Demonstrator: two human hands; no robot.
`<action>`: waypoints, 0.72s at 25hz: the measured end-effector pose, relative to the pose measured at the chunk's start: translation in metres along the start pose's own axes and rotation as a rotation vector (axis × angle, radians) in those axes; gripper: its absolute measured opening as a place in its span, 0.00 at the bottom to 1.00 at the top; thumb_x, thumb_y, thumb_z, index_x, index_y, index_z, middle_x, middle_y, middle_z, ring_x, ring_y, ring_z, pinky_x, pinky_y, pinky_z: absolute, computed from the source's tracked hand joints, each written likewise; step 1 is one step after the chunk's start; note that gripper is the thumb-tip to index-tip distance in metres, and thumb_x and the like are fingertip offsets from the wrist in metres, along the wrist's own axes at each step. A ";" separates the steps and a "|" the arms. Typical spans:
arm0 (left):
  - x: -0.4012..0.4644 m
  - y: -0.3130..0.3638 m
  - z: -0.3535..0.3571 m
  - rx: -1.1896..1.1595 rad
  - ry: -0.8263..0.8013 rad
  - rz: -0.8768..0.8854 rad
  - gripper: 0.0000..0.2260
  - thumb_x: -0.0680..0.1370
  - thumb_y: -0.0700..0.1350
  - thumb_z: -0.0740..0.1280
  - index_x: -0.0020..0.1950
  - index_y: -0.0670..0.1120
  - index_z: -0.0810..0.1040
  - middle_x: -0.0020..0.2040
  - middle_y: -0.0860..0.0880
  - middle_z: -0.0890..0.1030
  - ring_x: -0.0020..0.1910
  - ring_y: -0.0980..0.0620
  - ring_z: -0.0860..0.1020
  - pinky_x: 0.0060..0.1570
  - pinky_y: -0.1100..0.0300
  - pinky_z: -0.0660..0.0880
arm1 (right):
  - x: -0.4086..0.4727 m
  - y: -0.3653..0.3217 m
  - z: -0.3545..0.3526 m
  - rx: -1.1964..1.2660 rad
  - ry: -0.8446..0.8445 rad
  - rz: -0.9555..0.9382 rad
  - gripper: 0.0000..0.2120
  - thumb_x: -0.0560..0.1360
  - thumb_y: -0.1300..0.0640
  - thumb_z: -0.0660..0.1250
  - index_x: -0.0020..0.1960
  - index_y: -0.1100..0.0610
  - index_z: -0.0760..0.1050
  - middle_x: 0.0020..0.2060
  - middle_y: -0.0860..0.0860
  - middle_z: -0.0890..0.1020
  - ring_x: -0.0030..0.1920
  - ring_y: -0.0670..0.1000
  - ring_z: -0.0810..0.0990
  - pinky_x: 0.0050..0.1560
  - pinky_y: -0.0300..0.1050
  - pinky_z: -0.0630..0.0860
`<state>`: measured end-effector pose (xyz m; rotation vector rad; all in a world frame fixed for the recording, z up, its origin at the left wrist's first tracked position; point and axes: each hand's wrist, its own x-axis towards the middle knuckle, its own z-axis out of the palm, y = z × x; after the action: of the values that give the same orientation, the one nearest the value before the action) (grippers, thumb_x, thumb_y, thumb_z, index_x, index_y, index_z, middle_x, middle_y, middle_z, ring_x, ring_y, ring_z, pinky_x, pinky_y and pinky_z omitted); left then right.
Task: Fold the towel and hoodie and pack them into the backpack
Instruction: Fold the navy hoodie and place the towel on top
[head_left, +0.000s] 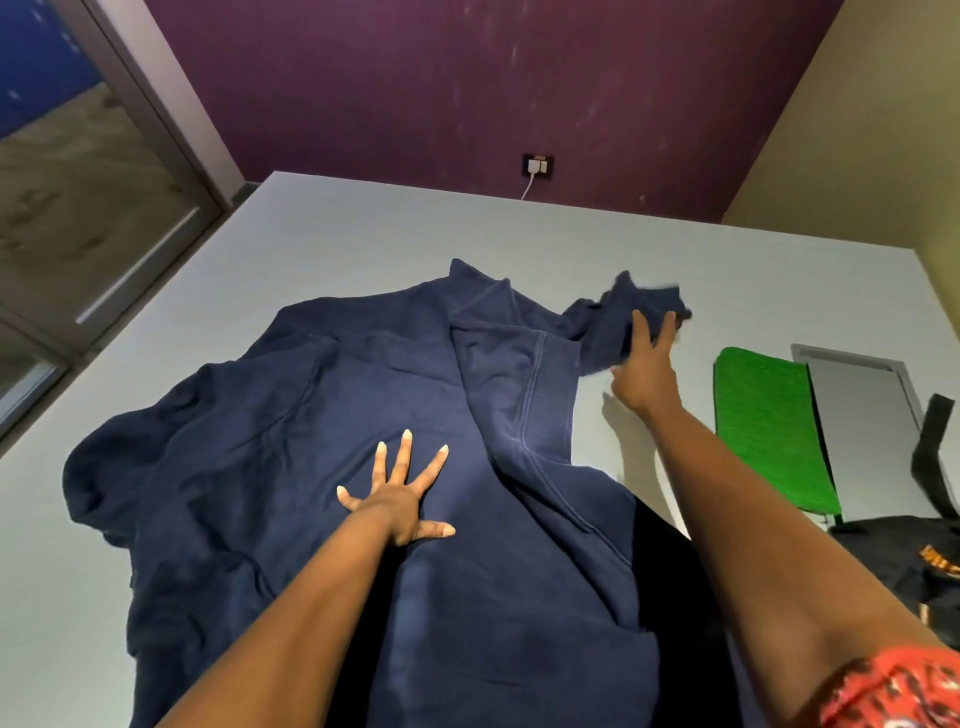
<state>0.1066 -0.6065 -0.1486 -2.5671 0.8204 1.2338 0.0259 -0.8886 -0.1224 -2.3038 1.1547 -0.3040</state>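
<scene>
A navy blue hoodie (291, 415) lies spread and rumpled across the pale grey bed (363, 234). My left hand (402, 493) presses flat on the middle of the hoodie, fingers spread wide. My right hand (647, 364) reaches to the far right and grips the end of the hoodie's sleeve (618, 322), lifting it off the bed. A green towel (769, 426) lies folded flat on the bed to the right. The black backpack (904, 566) with an orange logo sits at the right edge, partly cut off by the frame.
A grey flat laptop-like object (862, 395) lies beyond the towel at the right. A wall socket with a white plug and cable (536, 167) is on the purple wall behind the bed. A glass door (78, 208) stands at the left.
</scene>
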 end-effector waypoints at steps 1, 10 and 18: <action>0.000 0.000 0.000 -0.001 -0.002 0.001 0.43 0.73 0.64 0.64 0.70 0.66 0.30 0.70 0.53 0.21 0.72 0.44 0.26 0.64 0.26 0.47 | -0.006 -0.003 0.006 -0.026 -0.015 -0.028 0.32 0.75 0.62 0.64 0.75 0.57 0.55 0.75 0.59 0.50 0.63 0.65 0.71 0.60 0.56 0.70; -0.001 0.001 0.000 -0.012 0.022 -0.012 0.43 0.73 0.64 0.64 0.70 0.66 0.31 0.71 0.54 0.22 0.72 0.45 0.27 0.65 0.26 0.48 | -0.047 -0.029 0.041 0.123 -0.281 0.123 0.33 0.71 0.59 0.71 0.70 0.52 0.56 0.51 0.59 0.77 0.52 0.62 0.77 0.48 0.50 0.72; -0.003 0.015 0.011 -0.031 0.118 -0.007 0.40 0.74 0.65 0.61 0.73 0.63 0.34 0.74 0.50 0.27 0.74 0.42 0.31 0.66 0.28 0.49 | 0.005 0.021 -0.058 0.251 0.380 0.191 0.13 0.74 0.68 0.56 0.56 0.58 0.69 0.56 0.63 0.75 0.55 0.61 0.75 0.47 0.44 0.63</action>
<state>0.0890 -0.6132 -0.1521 -2.6873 0.8202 1.1107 -0.0097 -0.9242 -0.0860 -1.9495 1.4156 -0.7913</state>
